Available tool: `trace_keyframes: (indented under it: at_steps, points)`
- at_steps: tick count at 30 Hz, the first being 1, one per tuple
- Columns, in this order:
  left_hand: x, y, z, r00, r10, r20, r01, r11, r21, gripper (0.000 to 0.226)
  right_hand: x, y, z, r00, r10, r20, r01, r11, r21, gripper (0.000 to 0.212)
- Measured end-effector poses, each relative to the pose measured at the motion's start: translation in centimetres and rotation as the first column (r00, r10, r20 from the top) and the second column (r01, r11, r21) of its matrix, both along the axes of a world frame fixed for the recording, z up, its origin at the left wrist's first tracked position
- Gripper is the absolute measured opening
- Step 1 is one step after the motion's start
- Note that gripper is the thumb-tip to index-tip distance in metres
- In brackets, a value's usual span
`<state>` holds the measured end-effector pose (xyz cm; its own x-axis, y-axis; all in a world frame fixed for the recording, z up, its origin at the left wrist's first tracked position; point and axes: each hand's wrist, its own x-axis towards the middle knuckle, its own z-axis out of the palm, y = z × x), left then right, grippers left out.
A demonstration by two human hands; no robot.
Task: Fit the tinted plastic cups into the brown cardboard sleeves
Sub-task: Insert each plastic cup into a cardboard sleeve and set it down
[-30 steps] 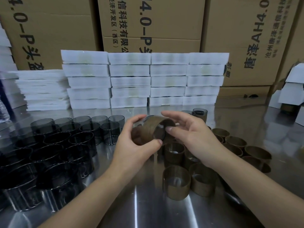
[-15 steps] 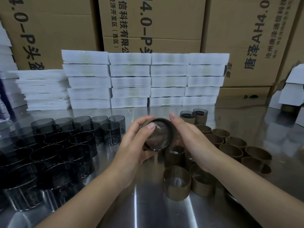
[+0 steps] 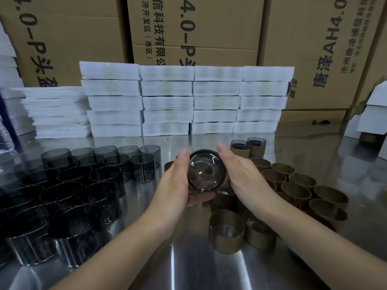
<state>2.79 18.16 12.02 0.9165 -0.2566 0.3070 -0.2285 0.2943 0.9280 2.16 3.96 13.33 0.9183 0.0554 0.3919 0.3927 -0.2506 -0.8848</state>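
Seen from the head camera, both hands are up over the shiny metal table [image 3: 188,268], in the middle. The left hand [image 3: 176,181] and the right hand [image 3: 243,174] hold one brown sleeve [image 3: 225,176] between them, one hand on each side. The thumbs point up along its sides and the other fingers curl behind and under it. A tinted cup [image 3: 206,173] sits inside that sleeve. Its round see-through bottom faces the camera, and fingers show dimly through it. The cup and sleeve are up in the air, not touching the table. On the left side of the table stands a big crowd of dark cups [image 3: 83,178] with no sleeves on, packed close together, open ends up. On the right lies a bunch of empty sleeves [image 3: 293,185], also close together. Just under the hands stand a few near sleeves [image 3: 227,231] that look to have cups in them. Past the right thumb stand two sleeved cups [image 3: 249,146], side by side, dark rims sticking out on top. At the back of the table are neat white stacks [image 3: 167,101], and behind those are big cardboard boxes [image 3: 199,28] with printed writing.
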Motion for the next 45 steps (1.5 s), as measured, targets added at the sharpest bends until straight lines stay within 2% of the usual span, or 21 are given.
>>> trace_keyframes:
  at_steps: [3,5,14,17,21,24,28,36,38,41,43,45]
  points:
    - [-0.1,-0.2,-0.3,1.000,0.014,0.015,-0.014,1.000,-0.009,0.051,0.0,0.3,-0.1,0.999,-0.004,0.033,0.002,0.999,0.048,0.060]
    - [-0.1,-0.3,-0.3,1.000,0.025,0.008,-0.025,0.999,-0.026,0.050,0.1,0.5,-0.2,0.999,-0.022,0.048,0.019,0.997,0.073,0.058]
    - [0.4,-0.3,-0.3,0.997,0.072,-0.008,-0.072,0.996,-0.049,0.055,-0.1,0.6,-0.2,0.999,0.005,0.032,-0.008,0.998,0.070,0.070]
    - [0.3,-0.3,-0.4,0.996,0.091,-0.019,-0.092,0.993,-0.068,0.059,0.0,0.5,-0.2,1.000,0.000,0.024,-0.001,0.998,0.058,0.083]
    - [0.3,-0.4,-0.7,0.992,0.114,-0.047,-0.117,0.990,-0.082,0.066,0.1,0.5,-0.4,1.000,-0.023,0.007,0.022,0.998,0.058,0.089]
    - [0.4,-0.3,-0.7,0.992,0.112,-0.055,-0.116,0.990,-0.075,0.059,0.2,0.5,-0.4,1.000,-0.030,-0.008,0.031,0.997,0.071,0.091]
    - [0.3,-0.4,-0.7,0.993,0.104,-0.058,-0.108,0.991,-0.075,0.066,0.1,0.4,-0.4,0.999,-0.034,-0.028,0.037,0.995,0.091,0.089]
    - [0.3,-0.5,-1.0,0.989,0.114,-0.089,-0.122,0.989,-0.087,0.052,-0.6,0.8,0.1,0.996,-0.035,-0.079,0.040,0.997,0.065,0.095]
    - [0.2,-0.6,-1.1,0.989,0.116,-0.096,-0.126,0.987,-0.100,0.052,-0.3,0.3,0.3,0.988,-0.016,-0.153,0.023,0.999,0.045,0.084]
    - [0.0,-0.8,-1.0,0.984,0.148,-0.097,-0.159,0.981,-0.114,0.052,-0.6,-0.4,1.1,0.938,0.133,-0.319,-0.091,0.986,0.142,0.044]
    - [-0.2,-1.0,-0.9,0.977,0.175,-0.119,-0.190,0.973,-0.130,0.045,-0.8,-1.1,1.9,0.891,0.241,-0.385,-0.183,0.966,0.180,0.036]
    - [-0.3,-1.3,-1.1,0.968,0.193,-0.159,-0.214,0.968,-0.128,0.033,-0.8,-1.5,2.9,0.843,0.273,-0.463,-0.228,0.962,0.152,0.035]
